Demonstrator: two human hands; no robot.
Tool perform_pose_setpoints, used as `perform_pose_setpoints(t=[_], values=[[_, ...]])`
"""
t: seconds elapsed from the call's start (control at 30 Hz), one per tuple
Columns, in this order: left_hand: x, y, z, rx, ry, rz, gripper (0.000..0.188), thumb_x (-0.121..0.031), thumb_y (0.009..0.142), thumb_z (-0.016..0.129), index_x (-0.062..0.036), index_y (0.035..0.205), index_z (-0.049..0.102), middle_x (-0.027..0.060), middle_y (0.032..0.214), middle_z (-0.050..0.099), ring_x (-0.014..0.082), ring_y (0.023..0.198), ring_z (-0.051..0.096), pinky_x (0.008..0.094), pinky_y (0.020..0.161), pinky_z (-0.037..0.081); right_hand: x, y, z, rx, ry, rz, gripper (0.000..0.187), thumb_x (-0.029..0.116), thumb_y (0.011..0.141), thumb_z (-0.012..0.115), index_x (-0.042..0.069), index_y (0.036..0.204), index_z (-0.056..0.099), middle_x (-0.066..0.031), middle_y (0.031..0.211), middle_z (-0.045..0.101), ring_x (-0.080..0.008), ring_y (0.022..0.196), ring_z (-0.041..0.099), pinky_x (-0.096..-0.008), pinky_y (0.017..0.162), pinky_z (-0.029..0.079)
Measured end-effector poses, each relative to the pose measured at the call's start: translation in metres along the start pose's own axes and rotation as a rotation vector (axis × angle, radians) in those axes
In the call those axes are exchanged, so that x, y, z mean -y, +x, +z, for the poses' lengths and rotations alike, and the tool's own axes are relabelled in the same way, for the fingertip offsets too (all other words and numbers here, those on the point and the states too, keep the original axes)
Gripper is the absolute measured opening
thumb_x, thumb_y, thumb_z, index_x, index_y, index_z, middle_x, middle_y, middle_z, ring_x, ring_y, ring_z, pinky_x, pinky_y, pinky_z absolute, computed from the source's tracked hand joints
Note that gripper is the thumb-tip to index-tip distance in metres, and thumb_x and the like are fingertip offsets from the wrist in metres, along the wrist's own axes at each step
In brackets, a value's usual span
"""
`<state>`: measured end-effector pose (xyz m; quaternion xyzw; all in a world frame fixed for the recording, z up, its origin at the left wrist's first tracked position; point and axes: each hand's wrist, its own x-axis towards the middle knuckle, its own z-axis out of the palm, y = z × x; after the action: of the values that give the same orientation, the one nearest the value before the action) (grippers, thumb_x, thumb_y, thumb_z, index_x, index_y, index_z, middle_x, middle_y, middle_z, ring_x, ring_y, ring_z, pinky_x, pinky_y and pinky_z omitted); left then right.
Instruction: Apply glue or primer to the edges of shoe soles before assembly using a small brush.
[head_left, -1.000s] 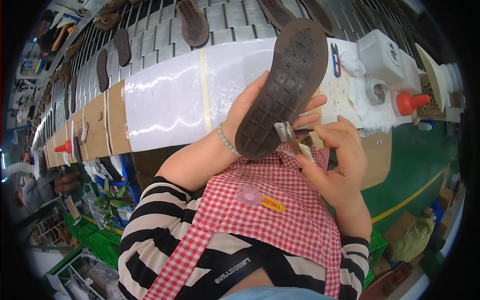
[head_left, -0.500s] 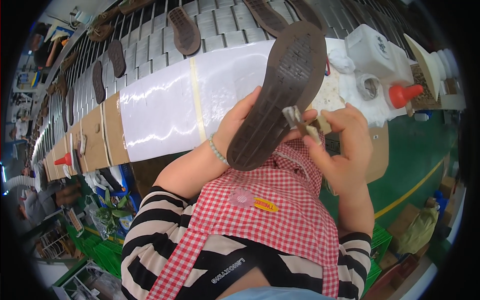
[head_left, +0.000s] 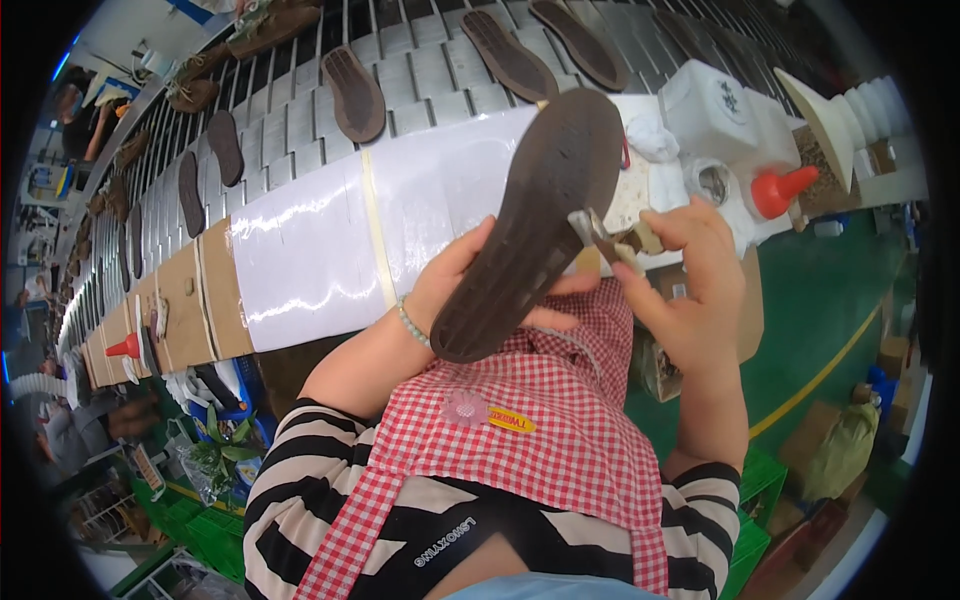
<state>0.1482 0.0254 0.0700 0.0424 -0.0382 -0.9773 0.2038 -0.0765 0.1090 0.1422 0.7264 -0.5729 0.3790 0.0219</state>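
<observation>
My left hand [head_left: 452,272] is wrapped round a dark brown shoe sole [head_left: 560,165], holding it tilted up in front of my apron with its patterned face in view. The fingers come out beyond the sole's right edge. In my right hand [head_left: 700,285], pinched between thumb and fingers, is a small brush [head_left: 592,230] with a pale, flat tip. That tip lies over the middle of the sole near its right edge; whether it touches cannot be made out.
Several brown soles [head_left: 353,95] lie on the slatted metal conveyor [head_left: 420,100] ahead. A white-covered work board [head_left: 310,260] runs along its near side. To the right are a white plastic jug [head_left: 708,108], a red-capped bottle [head_left: 780,190] and a glass jar [head_left: 712,183].
The sole has come slightly down and left, and its face catches the light differently. The brush stays near the sole's middle. The whole view has shifted a little.
</observation>
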Motion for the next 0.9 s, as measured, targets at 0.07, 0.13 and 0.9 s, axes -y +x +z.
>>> perform_pose_setpoints(t=[0.07, 0.13, 0.9], values=[[0.000, 0.000, -0.011, 0.130, -0.053, -0.073, 0.064, -0.048, 0.108, 0.025, -0.0055, 0.156, 0.027, 0.0230, 0.155, 0.037, 0.0539, 0.142, 0.031, 0.0708, 0.108, 0.037, -0.002, 0.000, -0.001, -0.008, -0.015, 0.015, 0.045, 0.009, 0.067, 0.083, 0.005, 0.109, 0.067, -0.0066, 0.089, 0.064, -0.0289, 0.094, 0.062, -0.0497, 0.098, 0.045], [-0.001, 0.000, -0.021, 0.161, -0.071, -0.082, 0.065, -0.048, 0.108, 0.027, -0.0050, 0.157, 0.025, 0.0259, 0.155, 0.035, 0.0557, 0.142, 0.028, 0.0726, 0.108, 0.035, -0.007, 0.000, -0.001, -0.015, -0.026, 0.033, 0.044, 0.008, 0.067, 0.082, 0.005, 0.109, 0.067, -0.0069, 0.090, 0.064, -0.0290, 0.094, 0.062, -0.0495, 0.098, 0.045], [-0.081, -0.030, -0.051, -0.024, 0.198, 0.372, 0.055, -0.035, 0.103, 0.047, -0.0105, 0.152, 0.041, 0.0168, 0.161, 0.030, 0.0411, 0.149, 0.026, 0.0697, 0.117, 0.019, -0.150, -0.016, -0.046, -0.070, -0.713, 0.259, 0.039, 0.012, 0.075, 0.079, 0.008, 0.113, 0.070, -0.0108, 0.108, 0.069, -0.0310, 0.117, 0.056, -0.0482, 0.101, 0.040]])
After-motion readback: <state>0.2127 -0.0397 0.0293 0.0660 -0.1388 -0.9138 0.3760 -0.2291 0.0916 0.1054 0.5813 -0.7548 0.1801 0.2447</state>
